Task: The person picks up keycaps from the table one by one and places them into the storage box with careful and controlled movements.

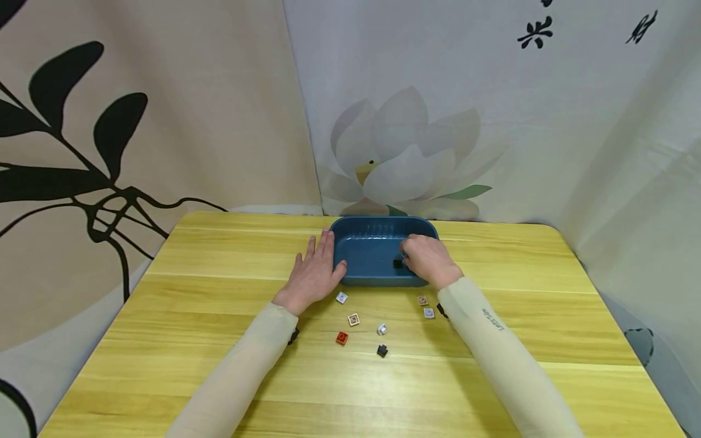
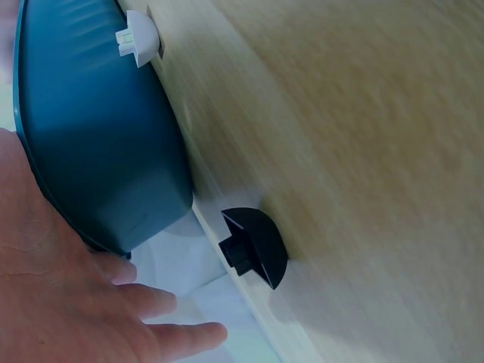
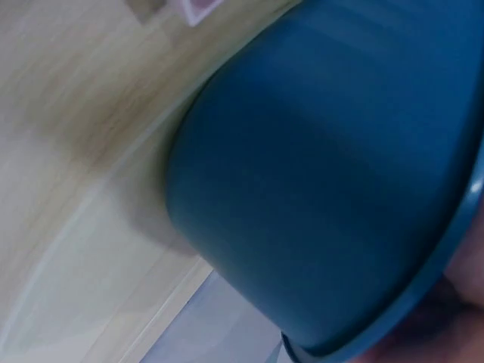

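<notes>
A: ok, what's hard to make out there?

B: Honestly, my right hand [image 1: 428, 258]. The fingers curl down inside the glossy dark-blue rectangular tray [image 1: 372, 281] near the far edge of the wooden desk [image 1: 219, 340], with the tips tucked out of sight. A small black block [image 1: 397, 263] in the tray is right by them, but I can't tell if I'm pinching it. My right wrist view is mostly tray wall, plus a pinkish piece [image 3: 198, 6] cut off at the top.

A: and the left?

B: My left hand [image 1: 316, 271] has its fingers straight and spread along the tray's left rim, not gripping anything. Only the left wrist view catches the black piece with a stubby stem [image 2: 257, 246], close to a desk edge.

A: arms?

B: Both reach forward over the near edge, pale sleeves [image 1: 487, 334] cut off at the bottom of the head view. Between them and the tray: a red square piece [image 1: 342, 338], another black one [image 1: 382, 350], two beige ones [image 1: 353, 319], three white ones [image 1: 342, 298].
</notes>
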A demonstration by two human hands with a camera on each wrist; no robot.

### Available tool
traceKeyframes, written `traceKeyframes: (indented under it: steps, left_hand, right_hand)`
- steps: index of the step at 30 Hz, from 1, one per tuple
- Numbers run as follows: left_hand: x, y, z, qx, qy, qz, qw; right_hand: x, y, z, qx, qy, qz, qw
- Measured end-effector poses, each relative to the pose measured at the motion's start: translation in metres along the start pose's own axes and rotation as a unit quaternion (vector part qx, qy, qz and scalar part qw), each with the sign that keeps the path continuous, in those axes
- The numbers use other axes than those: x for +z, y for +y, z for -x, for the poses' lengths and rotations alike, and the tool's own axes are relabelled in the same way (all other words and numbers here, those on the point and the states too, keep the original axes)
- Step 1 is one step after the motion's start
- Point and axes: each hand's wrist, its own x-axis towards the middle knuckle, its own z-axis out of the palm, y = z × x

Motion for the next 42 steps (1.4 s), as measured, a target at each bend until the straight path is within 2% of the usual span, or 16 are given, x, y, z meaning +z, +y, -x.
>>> traceKeyframes:
  steps: [7,11,18,24,28,34,38,42]
  left_hand:
    - [0.001,0.001,-0.001,0.0,0.0,-0.003,1.0]
    - [0.0,0.001,-0.001,0.003,0.003,-0.002,1.0]
    - [0.0,0.001,-0.001,0.004,0.003,-0.005,1.0]
    - [0.0,-0.001,-0.001,0.004,0.007,-0.007,0.9999]
    - [0.001,-0.002,-0.001,0.006,0.006,-0.007,0.9999]
    - [0.001,-0.001,-0.001,0.009,0.008,-0.007,0.9999]
    - [0.001,-0.001,-0.001,0.009,0.005,-0.007,0.9999]
    - [0.001,-0.001,-0.001,0.01,0.008,-0.009,0.9999]
  right_hand:
    - [0.0,0.003,-0.002,0.02,-0.027,-0.03,0.999]
    - [-0.003,0.002,0.001,0.016,-0.023,-0.035,0.999]
    - [-0.012,-0.003,0.018,0.006,0.055,-0.035,0.9979]
    - [-0.017,-0.009,0.038,0.001,0.128,-0.037,0.9911]
    - [-0.017,-0.01,0.052,-0.007,0.164,-0.027,0.9861]
    - [-0.013,-0.009,0.073,-0.01,0.195,-0.057,0.9791]
    - [-0.01,-0.008,0.084,-0.007,0.201,-0.076,0.9765]
    - [-0.008,-0.008,0.093,-0.006,0.201,-0.072,0.977]
